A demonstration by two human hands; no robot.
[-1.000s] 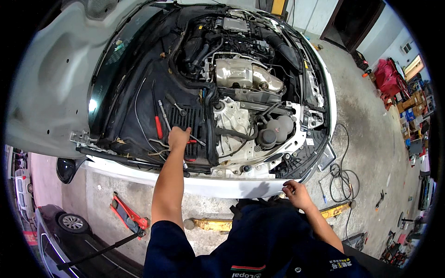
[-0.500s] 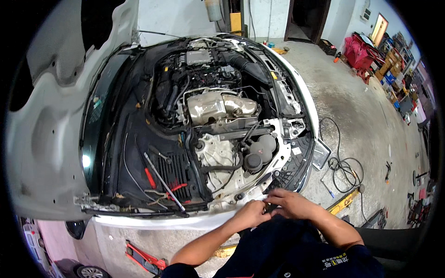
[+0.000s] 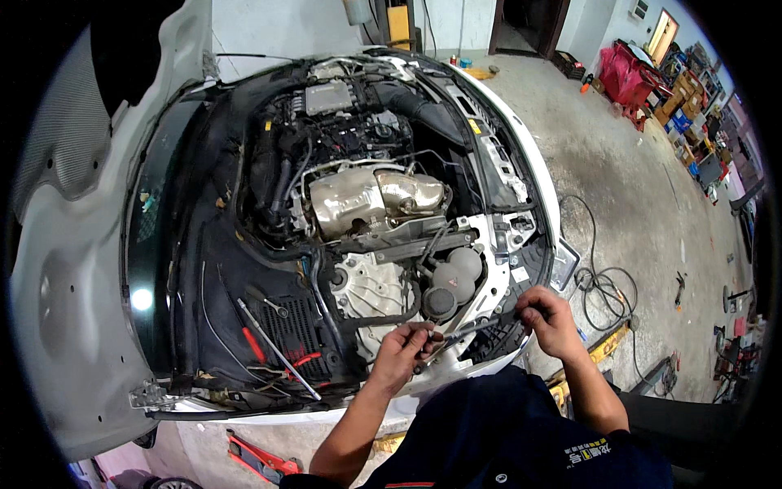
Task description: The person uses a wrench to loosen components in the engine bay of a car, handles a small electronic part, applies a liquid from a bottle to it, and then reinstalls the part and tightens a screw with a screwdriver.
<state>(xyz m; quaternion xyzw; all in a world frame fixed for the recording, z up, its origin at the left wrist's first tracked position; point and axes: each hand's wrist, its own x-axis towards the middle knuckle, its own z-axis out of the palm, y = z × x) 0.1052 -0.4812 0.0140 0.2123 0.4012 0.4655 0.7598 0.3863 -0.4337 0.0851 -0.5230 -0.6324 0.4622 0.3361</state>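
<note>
A slim grey metal rod-like tool (image 3: 472, 329) spans the gap between my hands over the front corner of an open engine bay. My left hand (image 3: 399, 352) is closed, its thumb and fingers pinching the rod's left end. Curled at the dark right end is my right hand (image 3: 552, 323), its fingertips pinched together; the exact kind of tool is too small to make out. Just beyond the rod sit a grey round-capped reservoir (image 3: 456, 285) and a pale metal housing (image 3: 366, 287).
On the black cowl lie a long silver bar (image 3: 278, 349), a red-handled tool (image 3: 253, 345), red-handled pliers (image 3: 303, 362) and a ratchet (image 3: 270, 304). The raised hood (image 3: 69, 326) stands left. A black cable (image 3: 604, 289) coils on the floor; a red floor jack (image 3: 261, 458) sits below.
My hands were together at the car's edge and have moved apart, the left leftward and the right up and rightward. The rod now shows between them. The view has shifted slightly.
</note>
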